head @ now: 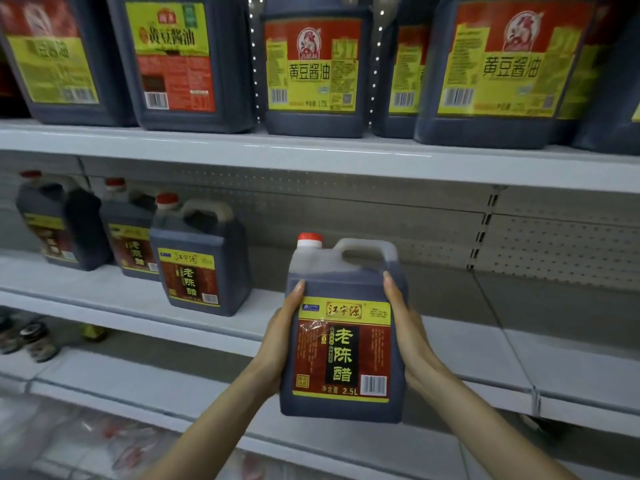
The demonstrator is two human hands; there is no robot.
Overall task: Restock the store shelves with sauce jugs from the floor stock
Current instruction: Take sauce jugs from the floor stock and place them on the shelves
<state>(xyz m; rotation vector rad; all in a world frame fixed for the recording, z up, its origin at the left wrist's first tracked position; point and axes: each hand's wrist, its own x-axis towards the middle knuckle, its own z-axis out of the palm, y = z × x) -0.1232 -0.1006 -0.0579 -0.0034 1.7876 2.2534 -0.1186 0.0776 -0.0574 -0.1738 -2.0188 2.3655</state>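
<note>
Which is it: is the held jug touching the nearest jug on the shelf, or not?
Apart. The head view shows a strip of bare shelf between the held jug and the nearest shelf jug.

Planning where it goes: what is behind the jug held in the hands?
Around the held jug, the middle shelf and its perforated back panel show behind it. The shelf patch straight behind the jug is covered.

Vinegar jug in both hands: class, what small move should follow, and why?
Probably ease the vinegar jug forward onto the middle shelf, right of the matching jug: left hand and right hand hold it upright, facing that bare stretch.
</note>
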